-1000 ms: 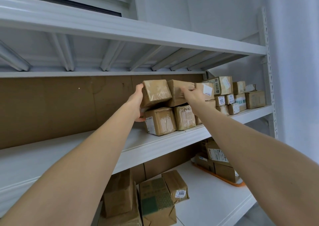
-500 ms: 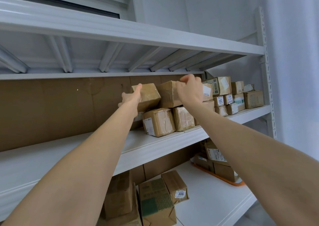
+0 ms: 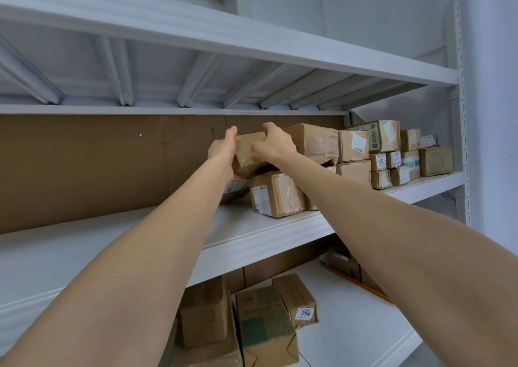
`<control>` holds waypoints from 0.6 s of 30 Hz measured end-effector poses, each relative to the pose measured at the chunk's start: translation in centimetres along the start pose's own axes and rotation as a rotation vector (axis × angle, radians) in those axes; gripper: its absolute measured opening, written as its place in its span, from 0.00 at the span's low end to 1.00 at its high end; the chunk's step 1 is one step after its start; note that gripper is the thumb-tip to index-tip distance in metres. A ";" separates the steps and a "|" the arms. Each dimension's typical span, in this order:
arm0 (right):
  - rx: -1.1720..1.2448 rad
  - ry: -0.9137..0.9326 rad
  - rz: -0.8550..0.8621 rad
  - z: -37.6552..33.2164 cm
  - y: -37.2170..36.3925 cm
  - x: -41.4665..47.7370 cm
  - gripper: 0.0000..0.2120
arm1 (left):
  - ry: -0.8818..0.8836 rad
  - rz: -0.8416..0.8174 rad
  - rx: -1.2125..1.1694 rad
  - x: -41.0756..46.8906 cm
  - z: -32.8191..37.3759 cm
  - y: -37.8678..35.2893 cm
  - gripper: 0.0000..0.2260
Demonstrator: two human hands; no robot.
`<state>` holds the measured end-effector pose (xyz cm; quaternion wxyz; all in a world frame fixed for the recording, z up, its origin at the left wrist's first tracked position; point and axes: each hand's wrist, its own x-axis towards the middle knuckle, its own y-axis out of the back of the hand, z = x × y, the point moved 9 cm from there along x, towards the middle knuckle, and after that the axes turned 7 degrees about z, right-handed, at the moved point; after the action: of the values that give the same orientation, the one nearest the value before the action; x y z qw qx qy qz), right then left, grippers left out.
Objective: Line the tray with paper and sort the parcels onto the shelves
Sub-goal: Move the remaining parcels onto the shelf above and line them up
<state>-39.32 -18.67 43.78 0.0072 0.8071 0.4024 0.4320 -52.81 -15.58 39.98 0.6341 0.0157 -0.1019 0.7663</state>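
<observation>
1. Head view, change: a second ago the hands were on two neighbouring boxes. Now the right hand (image 3: 276,148) has crossed over and joined the left hand (image 3: 221,153) on the same small parcel (image 3: 249,156), which has gone deeper and further left on the stack.
2. Head view, grip: the left fingers wrap the parcel's 9 o'clock end. The right fingers curl over its top edge at 1 o'clock. Both hold it, and it rests tilted on the lower parcel (image 3: 276,194).
3. Head view, meaning: I judge this parcel nearly placed on the middle shelf (image 3: 280,232), needing only to be levelled and let go. The large parcel (image 3: 314,142) touches it at 3 o'clock.
4. Head view, counts:
   - There are two hands and three white shelf boards.
   - The middle shelf carries roughly fifteen parcels. The right arm hides part of the stack.
   - On the lower shelf, at 6 o'clock, at least three boxes show, one of them the box marked 3006 (image 3: 295,299).
   - One orange tray (image 3: 364,286) sits at 4 o'clock with at least two parcels in it. I cannot tell whether it has a paper lining.
</observation>
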 end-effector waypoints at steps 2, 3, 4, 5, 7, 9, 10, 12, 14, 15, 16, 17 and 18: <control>0.038 0.019 0.007 -0.5 -0.7 -0.1 0.33 | -0.047 0.074 -0.006 -0.1 0.3 1.2 0.19; 0.057 0.024 0.008 -0.7 -1.1 -0.2 0.33 | -0.079 0.129 -0.006 -0.3 0.5 2.1 0.17; 0.070 0.026 0.010 -1.0 -1.4 -0.5 0.34 | -0.111 0.182 -0.005 -0.5 0.7 3.1 0.15; 0.078 0.029 0.013 -1.2 -1.7 -0.8 0.35 | -0.137 0.225 -0.003 -0.7 1.0 4.0 0.13; 0.068 0.036 -0.011 -1.7 -2.4 -1.8 0.37 | -0.157 0.292 0.002 -1.4 1.2 5.8 0.09; 0.026 0.060 -0.069 -2.3 -3.1 -3.0 0.36 | -0.136 0.334 0.015 -2.3 0.9 7.3 0.09; 0.006 0.077 -0.097 -2.5 -3.3 -3.8 0.34 | -0.124 0.350 0.032 -2.9 0.6 7.9 0.11; -0.001 0.099 -0.132 -2.7 -3.3 -5.3 0.31 | -0.087 0.364 0.073 -4.0 -0.2 8.8 0.15; 0.023 0.091 -0.158 -2.1 -2.9 -6.6 0.29 | -0.034 0.340 0.100 -5.3 -1.4 9.0 0.17; 0.038 0.076 -0.168 -1.6 -2.6 -7.2 0.27 | -0.009 0.320 0.108 -5.9 -2.1 8.8 0.17; 0.049 0.062 -0.173 -1.1 -2.4 -7.6 0.26 | 0.006 0.302 0.113 -6.5 -2.6 8.6 0.17; 0.049 0.050 -0.174 -0.5 -1.9 -8.1 0.25 | 0.012 0.290 0.121 -7.2 -3.1 8.3 0.17; 0.041 0.045 -0.167 0.0 -1.6 -8.5 0.25 | 0.002 0.281 0.135 -7.7 -3.4 7.9 0.17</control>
<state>-42.90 -23.17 37.39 0.0176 0.7607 0.4773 0.4395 -58.62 -23.82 34.35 0.5182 0.0431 -0.0508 0.8527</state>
